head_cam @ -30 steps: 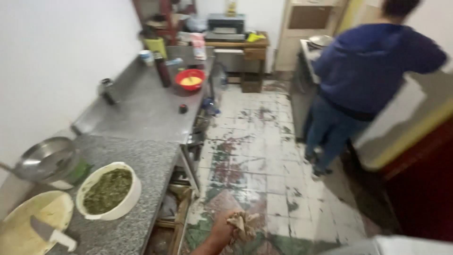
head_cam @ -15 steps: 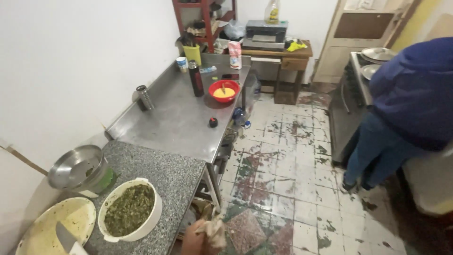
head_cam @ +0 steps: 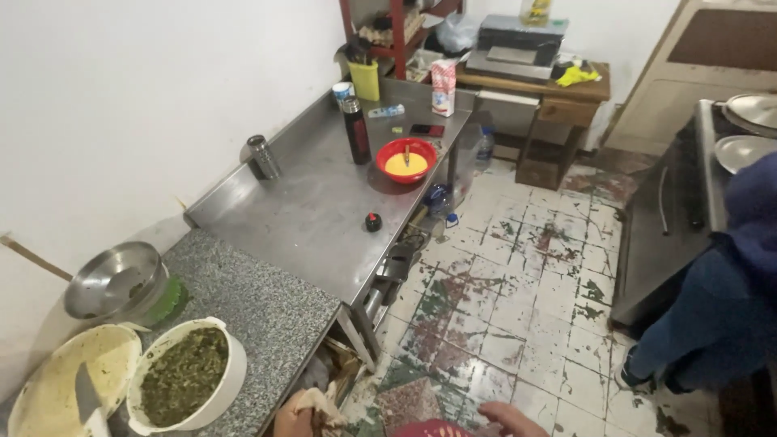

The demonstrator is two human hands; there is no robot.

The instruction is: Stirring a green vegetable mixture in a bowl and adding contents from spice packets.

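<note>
Low at the bottom edge, left hand (head_cam: 295, 419) closed in a grip on a crumpled pale cloth (head_cam: 322, 407), just off the front of the speckled grey stone worktop (head_cam: 251, 303). Right hand (head_cam: 508, 418) barely in view beside it; grip impossible to tell. Nearest on the worktop: round white bowl of chopped green leaves (head_cam: 184, 377), touching a pale round tray (head_cam: 69, 387) with a knife (head_cam: 87, 395), kept within easy reach. Further along, on the steel worktop (head_cam: 324, 212), a red bowl of yellow batter (head_cam: 406, 160). Another person's blue-trousered leg (head_cam: 696, 324) by the stove.
</note>
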